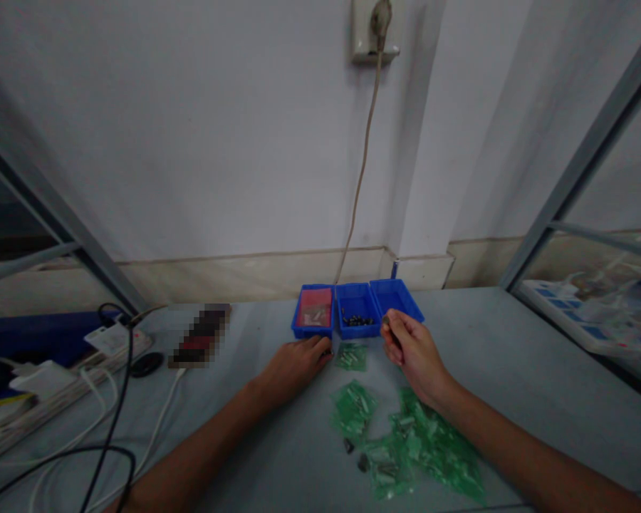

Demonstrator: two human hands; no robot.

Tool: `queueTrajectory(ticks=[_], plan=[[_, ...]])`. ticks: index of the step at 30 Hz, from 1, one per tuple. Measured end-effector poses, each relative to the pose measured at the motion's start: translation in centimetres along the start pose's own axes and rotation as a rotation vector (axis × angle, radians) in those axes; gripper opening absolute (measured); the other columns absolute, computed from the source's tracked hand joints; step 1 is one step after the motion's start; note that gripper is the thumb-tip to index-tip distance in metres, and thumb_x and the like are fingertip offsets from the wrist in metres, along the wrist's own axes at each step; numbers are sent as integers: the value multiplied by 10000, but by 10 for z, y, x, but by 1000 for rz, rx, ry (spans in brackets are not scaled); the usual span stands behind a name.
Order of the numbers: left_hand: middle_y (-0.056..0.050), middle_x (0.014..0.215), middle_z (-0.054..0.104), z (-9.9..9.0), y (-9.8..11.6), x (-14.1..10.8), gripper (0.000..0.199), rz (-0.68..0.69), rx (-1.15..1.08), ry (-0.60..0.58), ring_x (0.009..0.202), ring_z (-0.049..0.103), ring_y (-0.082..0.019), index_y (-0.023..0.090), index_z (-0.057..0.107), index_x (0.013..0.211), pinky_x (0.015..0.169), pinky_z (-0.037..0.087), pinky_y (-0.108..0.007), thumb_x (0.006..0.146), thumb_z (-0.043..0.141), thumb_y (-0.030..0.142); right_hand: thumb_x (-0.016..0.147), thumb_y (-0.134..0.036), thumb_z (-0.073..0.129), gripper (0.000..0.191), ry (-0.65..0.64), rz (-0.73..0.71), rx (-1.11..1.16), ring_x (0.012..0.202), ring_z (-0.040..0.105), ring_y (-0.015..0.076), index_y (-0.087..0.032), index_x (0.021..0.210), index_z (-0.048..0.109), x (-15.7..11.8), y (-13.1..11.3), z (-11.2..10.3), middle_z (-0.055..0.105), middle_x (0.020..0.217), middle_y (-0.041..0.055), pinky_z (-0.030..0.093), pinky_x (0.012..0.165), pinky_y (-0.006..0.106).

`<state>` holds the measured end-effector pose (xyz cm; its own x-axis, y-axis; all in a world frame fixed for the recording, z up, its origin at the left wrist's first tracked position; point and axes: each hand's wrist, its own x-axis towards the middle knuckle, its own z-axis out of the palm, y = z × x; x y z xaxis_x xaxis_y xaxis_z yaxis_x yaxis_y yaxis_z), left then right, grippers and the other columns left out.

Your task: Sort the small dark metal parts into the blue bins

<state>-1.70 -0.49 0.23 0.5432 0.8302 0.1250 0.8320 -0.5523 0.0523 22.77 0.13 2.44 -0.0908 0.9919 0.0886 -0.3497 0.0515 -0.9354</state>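
My left hand rests low on the table in front of the left blue bin. Its fingers are curled together, and a small dark bit shows at their tips, too little to name. In front of the right blue bin, my right hand is raised with thumb and fingers pinched around a small dark piece. Small dark metal parts lie in the middle blue bin. Between the hands is a small green bag with light pieces inside.
Several green plastic bags of parts lie nearer me, beside two loose dark pieces. A pink bag fills the left bin. On the left are a phone, a round black object, cables and a power strip.
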Motion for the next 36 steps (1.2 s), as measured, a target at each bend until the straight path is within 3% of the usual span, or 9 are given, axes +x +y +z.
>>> queueTrajectory(ticks=[24, 36], plan=[[-25, 1062, 667, 1, 0, -1, 192, -20, -12, -12, 908, 675, -197, 245, 531, 1106, 760, 518, -284, 1050, 397, 370, 868, -520, 696, 396, 20, 4, 40, 396, 281, 35, -180, 714, 562, 3, -3, -2, 474, 602, -55, 213, 354, 184], [-31, 1063, 664, -3, 0, 1, 185, -16, -23, -26, 915, 665, -196, 243, 533, 1108, 760, 511, -284, 1049, 396, 353, 888, -540, 655, 456, -31, 43, 15, 370, 278, 46, -176, 636, 545, 2, 3, -2, 403, 492, -67, 194, 361, 206]])
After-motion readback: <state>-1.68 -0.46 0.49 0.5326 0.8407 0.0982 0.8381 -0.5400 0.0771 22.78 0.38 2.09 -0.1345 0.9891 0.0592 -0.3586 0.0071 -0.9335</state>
